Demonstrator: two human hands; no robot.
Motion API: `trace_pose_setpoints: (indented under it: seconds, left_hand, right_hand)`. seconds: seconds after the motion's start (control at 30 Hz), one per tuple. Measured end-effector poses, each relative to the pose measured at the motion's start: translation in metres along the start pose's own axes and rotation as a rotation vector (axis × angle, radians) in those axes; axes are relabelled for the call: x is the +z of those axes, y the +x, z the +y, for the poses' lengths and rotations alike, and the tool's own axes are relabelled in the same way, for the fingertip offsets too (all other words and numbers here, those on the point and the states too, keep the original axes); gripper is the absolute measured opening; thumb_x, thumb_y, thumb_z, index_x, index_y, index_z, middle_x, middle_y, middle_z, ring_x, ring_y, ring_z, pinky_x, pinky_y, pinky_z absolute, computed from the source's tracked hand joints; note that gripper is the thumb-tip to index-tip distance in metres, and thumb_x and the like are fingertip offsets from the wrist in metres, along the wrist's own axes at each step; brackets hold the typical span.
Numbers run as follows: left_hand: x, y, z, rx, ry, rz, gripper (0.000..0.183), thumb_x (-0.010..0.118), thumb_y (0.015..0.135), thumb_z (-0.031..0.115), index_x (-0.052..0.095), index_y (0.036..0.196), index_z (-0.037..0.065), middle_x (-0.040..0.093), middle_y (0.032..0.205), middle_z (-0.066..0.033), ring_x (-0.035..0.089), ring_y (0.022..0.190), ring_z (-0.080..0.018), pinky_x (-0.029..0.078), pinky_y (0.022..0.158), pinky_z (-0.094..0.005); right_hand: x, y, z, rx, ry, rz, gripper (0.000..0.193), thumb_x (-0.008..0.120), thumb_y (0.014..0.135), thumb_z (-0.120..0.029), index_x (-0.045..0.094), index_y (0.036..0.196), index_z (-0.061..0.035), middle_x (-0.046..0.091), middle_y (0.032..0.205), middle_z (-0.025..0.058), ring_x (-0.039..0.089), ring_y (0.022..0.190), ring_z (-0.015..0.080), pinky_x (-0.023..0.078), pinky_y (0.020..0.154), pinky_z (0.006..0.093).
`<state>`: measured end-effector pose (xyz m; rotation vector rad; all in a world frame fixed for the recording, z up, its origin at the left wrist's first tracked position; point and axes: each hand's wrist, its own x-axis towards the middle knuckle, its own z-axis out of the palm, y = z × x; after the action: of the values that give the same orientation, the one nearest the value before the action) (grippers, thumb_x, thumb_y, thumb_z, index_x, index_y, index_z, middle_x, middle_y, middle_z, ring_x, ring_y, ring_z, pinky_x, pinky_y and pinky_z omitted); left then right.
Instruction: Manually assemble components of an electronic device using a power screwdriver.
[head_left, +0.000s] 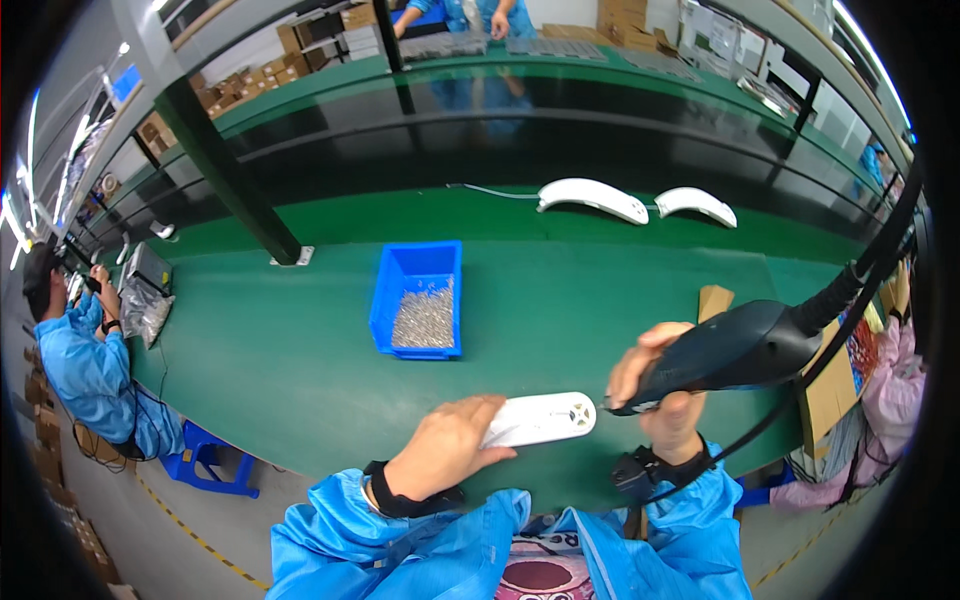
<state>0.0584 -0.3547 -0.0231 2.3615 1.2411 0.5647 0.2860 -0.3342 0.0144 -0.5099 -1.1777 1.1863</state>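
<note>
My left hand [446,446] grips the left end of a white oblong plastic part [540,418] that lies on the green bench. At its right end is a round recess with a brass-coloured fitting. My right hand [660,385] is wrapped round a black electric screwdriver [735,348], its tip pointing left, close beside the round end of the white part. Whether the tip touches the part, or carries a screw, is too small to tell. Beyond my hands stands a blue bin [416,300] with many small metal screws [424,319] inside.
Two curved white parts [594,198] joined by a wire lie along the bench's back strip. A green post [235,175] rises at back left. The screwdriver's thick cable [880,245] runs up right. Cardboard pieces [828,385] are at right. Co-workers sit left [85,350] and across.
</note>
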Motion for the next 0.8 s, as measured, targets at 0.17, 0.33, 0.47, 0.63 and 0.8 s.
trace_pose_setpoints:
  seconds: [0.17, 0.33, 0.47, 0.63, 0.8]
  left_hand:
    - [-0.046, -0.004, 0.011, 0.075, 0.123, 0.005, 0.049, 0.073, 0.063, 0.021, 0.051, 0.103, 0.001, 0.042, 0.123, -0.021, 0.051, 0.103, -0.0353, 0.047, 0.082, -0.0392]
    - [-0.157, 0.02, -0.033, 0.103, 0.545, 0.442, 0.058, 0.075, 0.047, 0.002, 0.051, 0.1, 0.006, 0.024, 0.137, -0.0229, 0.024, 0.127, -0.0414, 0.027, 0.101, -0.0459]
    - [-0.208, 0.079, -0.081, 0.213, 0.557, 0.485, 0.059, 0.075, 0.05, 0.001, 0.053, 0.104, 0.007, 0.02, 0.14, -0.0172, 0.023, 0.127, -0.0363, 0.024, 0.101, -0.0511]
    - [-0.198, 0.17, -0.158, 0.222, 0.471, 0.349, 0.061, 0.074, 0.053, -0.003, 0.051, 0.109, 0.006, 0.016, 0.14, -0.0188, 0.027, 0.125, -0.0377, 0.034, 0.097, -0.0387]
    - [-0.15, 0.226, -0.243, -0.039, 0.47, 0.154, 0.066, 0.075, 0.061, 0.011, 0.044, 0.119, 0.01, 0.01, 0.14, -0.0236, 0.027, 0.123, -0.042, 0.034, 0.099, -0.0401]
  right_hand:
    - [-0.017, 0.014, -0.006, 0.026, -0.108, 0.115, 0.069, 0.072, 0.064, -0.05, 0.045, 0.101, 0.0023, 0.054, 0.06, 0.0078, 0.053, 0.052, 0.0144, 0.043, 0.047, 0.0247]
    - [-0.027, 0.017, 0.003, -0.07, -0.258, 0.204, 0.068, 0.066, 0.067, -0.055, 0.043, 0.099, 0.0001, 0.052, 0.058, 0.007, 0.052, 0.048, 0.0147, 0.044, 0.045, 0.0254]
    - [-0.034, 0.014, 0.0, -0.045, -0.127, 0.132, 0.061, 0.074, 0.068, -0.037, 0.044, 0.105, -0.0001, 0.055, 0.068, 0.0066, 0.055, 0.06, 0.0148, 0.044, 0.051, 0.0251]
    - [-0.041, 0.009, 0.011, -0.089, -0.02, 0.187, 0.053, 0.076, 0.066, -0.009, 0.045, 0.108, 0.0018, 0.054, 0.085, 0.0067, 0.057, 0.066, 0.0137, 0.047, 0.053, 0.0253]
    - [-0.041, 0.007, 0.006, -0.092, -0.049, 0.159, 0.045, 0.075, 0.067, -0.007, 0.049, 0.103, 0.0041, 0.056, 0.076, 0.006, 0.057, 0.063, 0.0125, 0.046, 0.052, 0.0235]
